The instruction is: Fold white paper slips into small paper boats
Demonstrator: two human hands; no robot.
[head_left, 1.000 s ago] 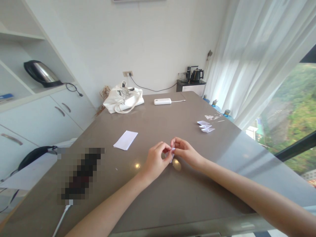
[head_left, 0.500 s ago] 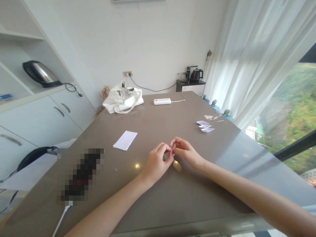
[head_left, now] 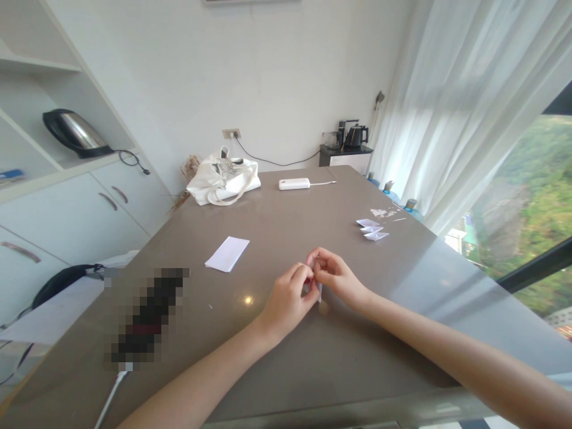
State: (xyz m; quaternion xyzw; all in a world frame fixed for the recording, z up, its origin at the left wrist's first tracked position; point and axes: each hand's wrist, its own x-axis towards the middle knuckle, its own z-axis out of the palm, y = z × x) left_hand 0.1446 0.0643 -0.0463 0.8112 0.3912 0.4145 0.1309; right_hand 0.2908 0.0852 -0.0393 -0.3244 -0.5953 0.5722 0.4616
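My left hand [head_left: 289,299] and my right hand [head_left: 338,275] meet above the middle of the table, fingertips pinched together. Between them is a small piece of white folded paper [head_left: 320,292], mostly hidden by the fingers; only a narrow edge shows below the fingertips. Both hands are closed on it. To the left lies a stack of white paper sheets [head_left: 227,254]. Three small folded paper boats [head_left: 370,230] sit in a row to the right, apart from my hands.
White paper scraps [head_left: 383,212] lie near the table's right edge. A white handbag [head_left: 223,180] and a white power bank [head_left: 294,184] with a short cable stand at the back. A pixelated dark object [head_left: 149,316] with a white cable [head_left: 111,398] lies at the left of the table [head_left: 286,381].
My left hand has shifted slightly right, closer against my right hand. A narrow edge of the folded paper now shows lower, beneath the fingertips. The other things have stayed put.
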